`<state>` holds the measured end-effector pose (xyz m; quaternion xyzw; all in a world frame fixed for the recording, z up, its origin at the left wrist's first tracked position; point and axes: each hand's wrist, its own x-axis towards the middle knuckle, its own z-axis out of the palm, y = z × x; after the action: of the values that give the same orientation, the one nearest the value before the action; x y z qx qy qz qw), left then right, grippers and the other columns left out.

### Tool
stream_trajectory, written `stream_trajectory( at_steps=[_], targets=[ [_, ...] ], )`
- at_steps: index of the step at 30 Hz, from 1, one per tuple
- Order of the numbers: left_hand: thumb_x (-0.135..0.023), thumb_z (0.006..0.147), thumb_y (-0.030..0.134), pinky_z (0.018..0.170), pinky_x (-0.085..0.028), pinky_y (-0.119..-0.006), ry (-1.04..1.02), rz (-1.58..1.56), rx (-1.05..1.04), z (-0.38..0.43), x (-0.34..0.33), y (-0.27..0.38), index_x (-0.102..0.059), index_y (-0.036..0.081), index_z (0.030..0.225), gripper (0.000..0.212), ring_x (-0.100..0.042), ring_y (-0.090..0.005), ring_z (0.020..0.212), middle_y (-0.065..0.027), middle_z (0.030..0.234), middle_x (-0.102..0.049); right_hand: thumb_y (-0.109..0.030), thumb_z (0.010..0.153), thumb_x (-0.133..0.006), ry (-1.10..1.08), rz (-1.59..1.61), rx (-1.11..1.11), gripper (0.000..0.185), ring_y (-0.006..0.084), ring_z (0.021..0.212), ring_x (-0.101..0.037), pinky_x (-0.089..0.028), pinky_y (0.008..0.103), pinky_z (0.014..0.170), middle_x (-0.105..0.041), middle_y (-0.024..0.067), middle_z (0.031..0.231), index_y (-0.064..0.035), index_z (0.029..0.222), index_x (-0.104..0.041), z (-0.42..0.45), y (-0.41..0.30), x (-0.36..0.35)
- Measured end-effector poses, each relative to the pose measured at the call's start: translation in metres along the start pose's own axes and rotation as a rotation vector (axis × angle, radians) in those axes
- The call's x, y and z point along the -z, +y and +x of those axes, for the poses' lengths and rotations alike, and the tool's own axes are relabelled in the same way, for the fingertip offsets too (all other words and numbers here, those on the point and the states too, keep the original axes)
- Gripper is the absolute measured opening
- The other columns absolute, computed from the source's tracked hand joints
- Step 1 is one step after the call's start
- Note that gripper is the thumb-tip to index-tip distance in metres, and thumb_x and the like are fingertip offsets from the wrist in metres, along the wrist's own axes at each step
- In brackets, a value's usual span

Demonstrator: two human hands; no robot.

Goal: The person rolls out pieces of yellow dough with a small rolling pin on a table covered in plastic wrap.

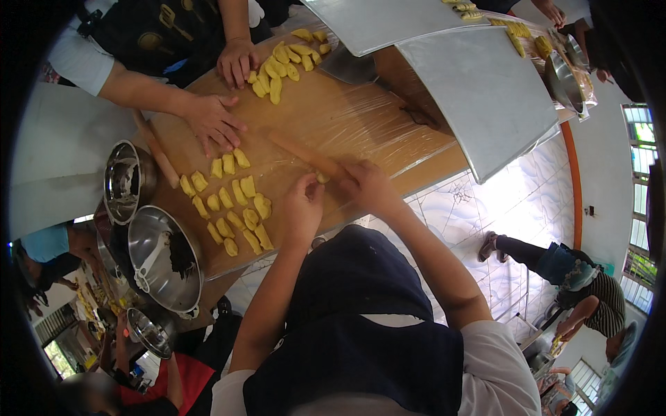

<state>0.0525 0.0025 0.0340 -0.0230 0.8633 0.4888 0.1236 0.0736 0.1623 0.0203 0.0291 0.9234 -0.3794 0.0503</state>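
Observation:
My right hand (pixel 364 184) grips the near end of a wooden rolling pin (pixel 304 153) lying slantwise on the plastic-covered wooden table (pixel 333 119). Beside it, my left hand (pixel 304 205) has thumb and fingers bent together at a small piece of yellow dough (pixel 322 178); whether they pinch it is unclear. Left of my left hand are rows of cut yellow dough pieces (pixel 225 197). A heap of more dough pieces (pixel 276 67) lies at the table's far side, next to a co-worker's hand (pixel 238 62). The co-worker's other hand (pixel 216 122) rests spread above the rows.
Another rolling pin (pixel 156 151) lies at the left edge, near a steel bowl (pixel 125 182) and a larger metal bowl (pixel 164 260) holding something dark. A dough scraper (pixel 348 65) sits by the heap. Metal trays (pixel 478 88) overhang the right side. Other people stand around.

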Motion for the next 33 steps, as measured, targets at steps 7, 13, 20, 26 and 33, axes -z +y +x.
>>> stream_trajectory(
  at_steps=[7, 13, 20, 26, 33],
  targets=[
    [-0.063, 0.079, 0.008, 0.066, -0.05, -0.033, 0.058, 0.07, -0.098, 0.001, -0.005, -0.007, -0.062, 0.001, 0.093, 0.016, -0.064, -0.0254, 0.075, -0.0154, 0.085, -0.064, -0.023, 0.082, -0.06, -0.089, 0.35, -0.083, 0.037, 0.037, 0.095, -0.056, -0.045, 0.0412, 0.082, -0.06, 0.0199, 0.1, -0.0045, 0.113, -0.057, 0.01, 0.003, 0.021],
    [-0.062, 0.079, 0.008, 0.064, -0.049, -0.035, 0.093, 0.127, -0.15, 0.003, -0.007, -0.004, -0.062, 0.001, 0.089, 0.012, -0.063, -0.0284, 0.072, -0.0155, 0.082, -0.063, -0.016, 0.075, -0.062, 0.15, -0.166, 0.131, 0.042, 0.0312, 0.092, -0.055, -0.043, 0.0399, 0.076, -0.057, 0.0123, 0.096, -0.0124, 0.117, -0.057, -0.005, -0.004, 0.0],
    [-0.062, 0.079, 0.008, 0.064, -0.048, -0.038, 0.097, 0.282, -0.212, 0.002, -0.004, -0.003, -0.062, 0.002, 0.089, 0.011, -0.062, -0.0295, 0.072, -0.0152, 0.083, -0.062, -0.011, 0.069, -0.061, 0.287, -0.315, 0.178, 0.051, 0.0289, 0.09, -0.052, -0.041, 0.0393, 0.073, -0.054, 0.0098, 0.094, -0.0178, 0.119, -0.056, -0.022, -0.017, -0.019],
    [-0.064, 0.08, 0.008, 0.063, -0.048, -0.031, 0.149, 0.079, -0.262, 0.003, -0.009, -0.024, -0.061, 0.002, 0.09, 0.012, -0.061, -0.0216, 0.071, -0.0116, 0.083, -0.062, -0.009, 0.073, -0.062, 0.146, 0.242, 0.015, 0.04, 0.034, 0.087, -0.055, -0.045, 0.0411, 0.077, -0.056, 0.0159, 0.092, -0.0113, 0.113, -0.059, -0.002, -0.004, 0.005],
    [-0.063, 0.081, 0.006, 0.059, -0.047, -0.028, 0.109, 0.095, -0.143, 0.0, -0.002, -0.027, -0.06, 0.001, 0.093, 0.013, -0.059, -0.0152, 0.066, -0.009, 0.08, -0.062, -0.01, 0.071, -0.06, 0.166, -0.239, 0.234, 0.045, 0.0291, 0.089, -0.052, -0.042, 0.0403, 0.073, -0.054, 0.0092, 0.094, -0.0144, 0.116, -0.057, -0.021, -0.02, -0.003]
  ],
)
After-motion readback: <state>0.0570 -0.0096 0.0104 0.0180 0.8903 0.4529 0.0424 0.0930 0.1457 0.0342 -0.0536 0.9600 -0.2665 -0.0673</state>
